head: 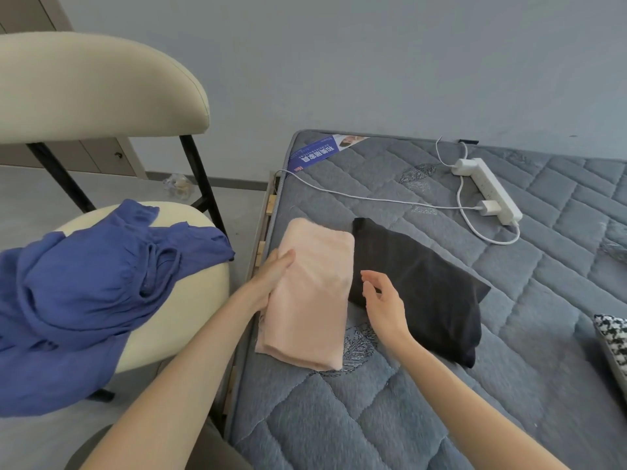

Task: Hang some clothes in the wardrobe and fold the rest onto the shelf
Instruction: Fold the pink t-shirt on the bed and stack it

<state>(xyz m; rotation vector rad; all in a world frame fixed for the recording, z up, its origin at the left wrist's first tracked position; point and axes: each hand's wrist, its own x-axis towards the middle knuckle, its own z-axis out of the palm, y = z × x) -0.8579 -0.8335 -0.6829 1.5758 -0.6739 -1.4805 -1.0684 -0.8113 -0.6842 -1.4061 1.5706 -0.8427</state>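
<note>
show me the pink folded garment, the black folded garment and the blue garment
pink folded garment (314, 293), head view, middle of its top face
black folded garment (424, 293), head view, centre of the fold
blue garment (84, 283), head view, its bunched middle

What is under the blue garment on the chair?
The cream chair seat shows under the blue garment, which hangs past the seat's edge. The cloth covers most of the seat, so whether anything else lies beneath it cannot be seen.

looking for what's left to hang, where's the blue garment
In the head view the blue garment lies crumpled on the cream chair seat at the left, draping over its near edge, just left of the mattress holding the folded pink cloth.
</note>
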